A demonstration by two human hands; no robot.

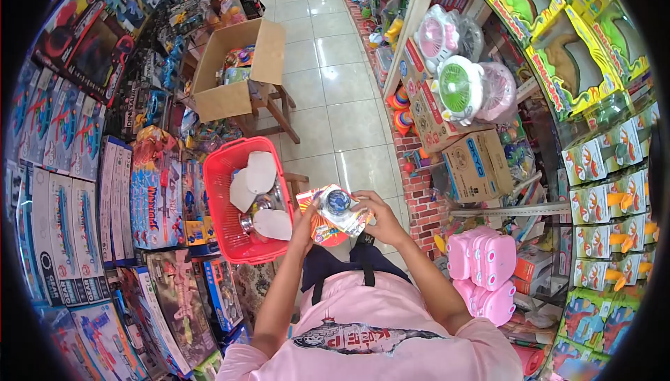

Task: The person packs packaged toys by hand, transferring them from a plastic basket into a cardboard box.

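Note:
In front of my waist is a carded toy pack, bright red and yellow with a clear bulge over a round blue toy. My left hand grips its left edge, thumb on the front. At the other side, the fingers of my right hand are closed on the pack's right edge. Close by on the left stands a red plastic basket. Several white card pieces and some clear packs lie in it. Print on the pack is too small to read.
An open cardboard box with packed toys rests on a wooden stool ahead. Boxed toys line the left shelves. Toy fans, a brown carton and pink cases stand on the right. A tiled aisle runs between.

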